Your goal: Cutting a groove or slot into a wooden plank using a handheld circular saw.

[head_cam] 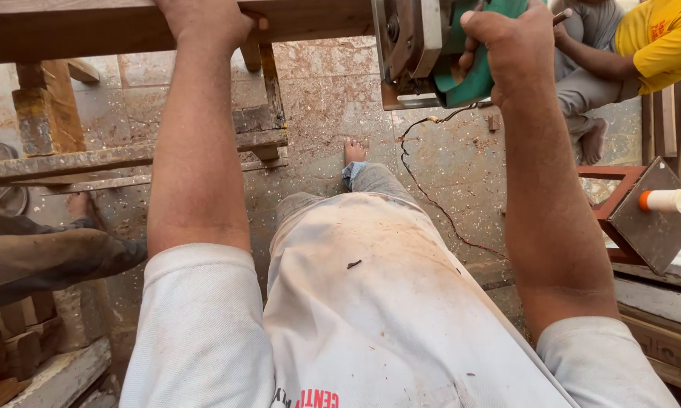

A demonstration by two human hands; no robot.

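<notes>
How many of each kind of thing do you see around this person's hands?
Hands, left hand and right hand: 2
Green power saw: 1
Wooden plank: 1
White and orange tube: 1
Thin cord: 1
Total: 6

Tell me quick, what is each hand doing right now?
Left hand: pressed down on the wooden plank, fingers over its far edge.
Right hand: closed around the green power saw.

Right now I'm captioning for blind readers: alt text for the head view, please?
Seen from above, a person's right hand grips a green handheld power saw at a long brown wooden plank, which the left hand holds down.
</notes>
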